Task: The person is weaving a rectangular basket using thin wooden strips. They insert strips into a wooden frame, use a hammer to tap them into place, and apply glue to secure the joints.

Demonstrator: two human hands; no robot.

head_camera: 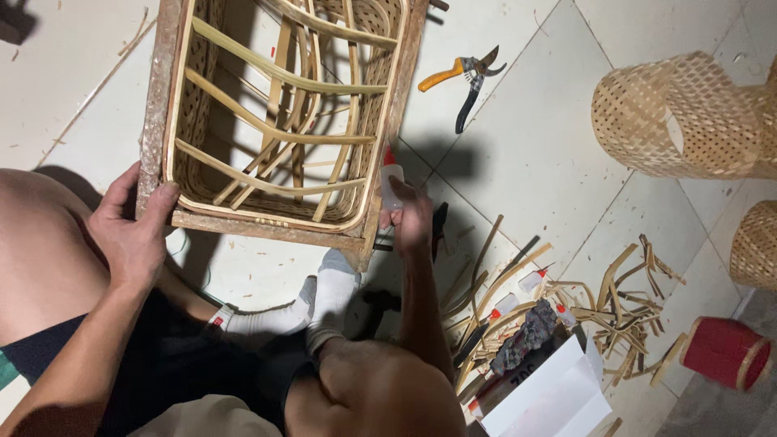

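Upper centre of the frame: your left hand (132, 231) is closed on the lower left corner of the woven bamboo basket frame (275, 121) on the tiled floor (526, 154), while your right hand (411, 218) grips a small glue bottle (391, 180) against the frame's lower right corner, pruning shears (465, 79) lying well apart.

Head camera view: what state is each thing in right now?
Wooden frame: gripped at its corner by left hand.
Glue bottle: held upright in right hand, red tip against frame.
Pruning shears: lying shut on floor.
Woven basket: tipped sideways.
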